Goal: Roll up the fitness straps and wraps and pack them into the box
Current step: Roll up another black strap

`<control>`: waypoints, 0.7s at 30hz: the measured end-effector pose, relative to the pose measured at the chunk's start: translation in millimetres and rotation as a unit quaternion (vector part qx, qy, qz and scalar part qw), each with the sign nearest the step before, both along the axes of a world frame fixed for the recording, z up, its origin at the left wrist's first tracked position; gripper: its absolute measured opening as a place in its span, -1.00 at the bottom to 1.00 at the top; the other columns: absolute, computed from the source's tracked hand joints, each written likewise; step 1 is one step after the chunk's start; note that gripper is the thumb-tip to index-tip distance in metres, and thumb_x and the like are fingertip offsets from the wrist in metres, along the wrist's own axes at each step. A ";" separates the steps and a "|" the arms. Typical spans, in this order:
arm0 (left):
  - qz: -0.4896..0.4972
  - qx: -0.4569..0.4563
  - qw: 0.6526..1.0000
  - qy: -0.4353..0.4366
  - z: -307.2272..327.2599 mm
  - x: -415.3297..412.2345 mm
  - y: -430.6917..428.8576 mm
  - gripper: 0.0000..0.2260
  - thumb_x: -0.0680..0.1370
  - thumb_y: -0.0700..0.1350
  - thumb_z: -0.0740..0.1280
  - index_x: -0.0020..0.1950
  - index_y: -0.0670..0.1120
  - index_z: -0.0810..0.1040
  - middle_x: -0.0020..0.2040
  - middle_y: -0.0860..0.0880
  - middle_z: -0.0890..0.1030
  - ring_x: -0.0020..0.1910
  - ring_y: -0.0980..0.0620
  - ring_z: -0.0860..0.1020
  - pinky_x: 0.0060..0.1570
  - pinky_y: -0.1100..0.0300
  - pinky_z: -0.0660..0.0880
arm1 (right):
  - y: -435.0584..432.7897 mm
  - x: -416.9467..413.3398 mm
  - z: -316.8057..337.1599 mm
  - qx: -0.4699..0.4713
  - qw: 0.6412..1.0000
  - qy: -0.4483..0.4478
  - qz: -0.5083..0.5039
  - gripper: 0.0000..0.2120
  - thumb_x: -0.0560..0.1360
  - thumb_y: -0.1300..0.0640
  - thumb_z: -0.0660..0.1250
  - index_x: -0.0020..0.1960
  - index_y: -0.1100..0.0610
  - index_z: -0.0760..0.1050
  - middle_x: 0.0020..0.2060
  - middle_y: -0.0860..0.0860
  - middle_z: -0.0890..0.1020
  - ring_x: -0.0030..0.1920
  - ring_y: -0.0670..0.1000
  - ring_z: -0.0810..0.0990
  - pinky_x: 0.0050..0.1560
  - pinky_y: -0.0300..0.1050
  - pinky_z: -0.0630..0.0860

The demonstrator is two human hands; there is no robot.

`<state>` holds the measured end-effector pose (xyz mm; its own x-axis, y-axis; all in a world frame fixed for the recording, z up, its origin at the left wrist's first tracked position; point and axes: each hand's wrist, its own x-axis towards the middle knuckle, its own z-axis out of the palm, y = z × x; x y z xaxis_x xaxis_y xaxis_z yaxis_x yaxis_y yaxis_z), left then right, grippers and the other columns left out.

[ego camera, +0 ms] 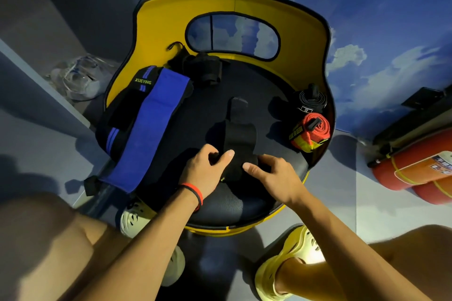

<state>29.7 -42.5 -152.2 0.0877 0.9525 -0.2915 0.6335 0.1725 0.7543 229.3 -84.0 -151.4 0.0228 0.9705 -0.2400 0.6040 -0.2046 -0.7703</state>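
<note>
seat (264, 88), black wrap (241, 134) centre, blue wrap (151, 124) left, red roll (316, 129) right

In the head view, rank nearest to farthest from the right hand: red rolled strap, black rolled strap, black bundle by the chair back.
1. red rolled strap, up and right of the right hand
2. black rolled strap, just behind it
3. black bundle, far back, left

- The left hand (203, 173) and right hand (274, 178) both pinch the near, rolled end of a black wrap (238, 134) on a chair's dark seat (269, 95).
- A blue band (149, 124) drapes over the seat's left edge.
- A rolled red strap (311, 132) and a rolled black strap (310, 100) sit side by side at the right rim.
</note>
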 end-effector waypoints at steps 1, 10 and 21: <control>-0.012 0.018 1.000 0.003 -1.7 -0.9 -0.9 -0.66 0.51 0.34 0.29 -0.01 0.08 0.47 -0.15 0.05 0.59 -0.18 0.07 0.59 -0.24 0.13 0.56 | 3.9 -1.5 0.5 -0.011 1.000 -0.008 -0.011 -0.59 0.56 -0.30 0.31 -0.06 0.04 0.63 -0.18 -0.07 0.70 -0.11 -0.06 0.64 -0.09 -0.08 0.53; -0.037 0.043 0.998 0.029 0.0 -7.3 0.8 -0.58 0.37 0.34 0.44 -0.03 0.07 0.48 -0.13 0.07 0.62 -0.13 0.06 0.60 -0.21 0.13 0.55 | 8.0 -9.7 -10.4 -0.008 0.980 -0.199 0.003 -0.35 0.56 -0.42 -0.09 -0.31 0.08 0.37 -0.36 0.10 0.52 -0.17 0.27 0.54 -0.16 0.06 0.46; -0.017 -0.016 1.000 -0.007 2.3 12.1 -5.7 -0.55 0.43 0.43 0.28 -0.10 0.09 0.68 -0.16 0.12 0.67 -0.12 0.12 0.63 -0.07 0.08 0.61 | 13.1 -7.0 5.2 -0.035 0.980 -0.188 -0.053 -0.50 0.61 -0.36 0.13 -0.03 0.03 0.58 -0.33 0.06 0.50 -0.17 0.17 0.54 -0.18 0.03 0.49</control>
